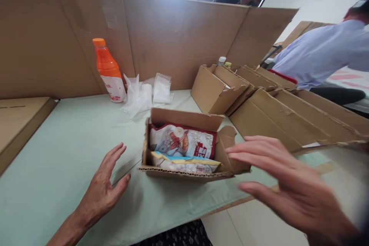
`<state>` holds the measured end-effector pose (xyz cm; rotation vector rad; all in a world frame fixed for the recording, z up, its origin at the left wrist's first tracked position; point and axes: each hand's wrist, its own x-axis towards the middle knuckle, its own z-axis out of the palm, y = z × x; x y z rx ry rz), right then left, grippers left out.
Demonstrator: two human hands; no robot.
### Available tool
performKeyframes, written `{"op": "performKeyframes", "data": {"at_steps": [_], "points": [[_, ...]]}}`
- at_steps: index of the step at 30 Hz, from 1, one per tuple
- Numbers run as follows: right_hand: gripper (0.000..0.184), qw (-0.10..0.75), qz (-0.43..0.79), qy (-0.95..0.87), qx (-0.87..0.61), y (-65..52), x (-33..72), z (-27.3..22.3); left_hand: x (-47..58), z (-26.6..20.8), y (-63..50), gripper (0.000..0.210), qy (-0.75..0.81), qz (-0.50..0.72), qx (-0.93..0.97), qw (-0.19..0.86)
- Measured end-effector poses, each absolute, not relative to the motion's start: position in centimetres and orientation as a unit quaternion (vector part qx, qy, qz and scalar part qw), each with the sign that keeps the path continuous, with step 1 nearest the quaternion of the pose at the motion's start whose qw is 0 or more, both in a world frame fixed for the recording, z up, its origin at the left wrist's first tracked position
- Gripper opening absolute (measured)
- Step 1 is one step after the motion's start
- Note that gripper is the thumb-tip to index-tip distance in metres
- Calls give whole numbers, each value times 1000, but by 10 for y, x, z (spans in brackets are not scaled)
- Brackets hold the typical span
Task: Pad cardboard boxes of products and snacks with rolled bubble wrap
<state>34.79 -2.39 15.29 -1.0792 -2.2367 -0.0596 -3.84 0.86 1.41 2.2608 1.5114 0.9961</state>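
Note:
An open cardboard box point(184, 175) stands on the pale green table in front of me. Inside it lie a red and white printed food packet point(180, 140) and, nearer to me, a second packet point(187, 163) with a blue and yellow edge. My left hand point(105, 188) is just left of the box, fingers apart and holding nothing. On the other side, my right hand point(288, 178) is open by the box's right end flap, slightly blurred. Whether its fingertips touch the flap I cannot tell.
Behind the box stand an orange drink bottle point(110, 71) and clear plastic bags point(141, 94). Several cardboard boxes point(262, 111) fill the right side. A tall cardboard panel point(178, 42) runs along the back, and a flat carton point(23, 123) lies left. A person point(325, 52) sits at right.

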Motion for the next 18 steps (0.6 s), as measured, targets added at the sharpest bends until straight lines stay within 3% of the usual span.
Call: {"op": "performKeyframes", "data": {"at_steps": [2, 4, 11, 18], "points": [[19, 419, -12, -763, -492, -31, 364, 139, -44, 7, -6, 58, 532, 331, 763, 159], [18, 434, 21, -691, -578, -34, 380, 116, -48, -3, -19, 59, 553, 325, 744, 188], [52, 192, 268, -695, -639, -33, 366, 27, -22, -27, -30, 71, 550, 337, 703, 299], [41, 244, 268, -714, -599, 9, 327, 13, 11, -18, 2, 67, 568, 449, 600, 340]]}}
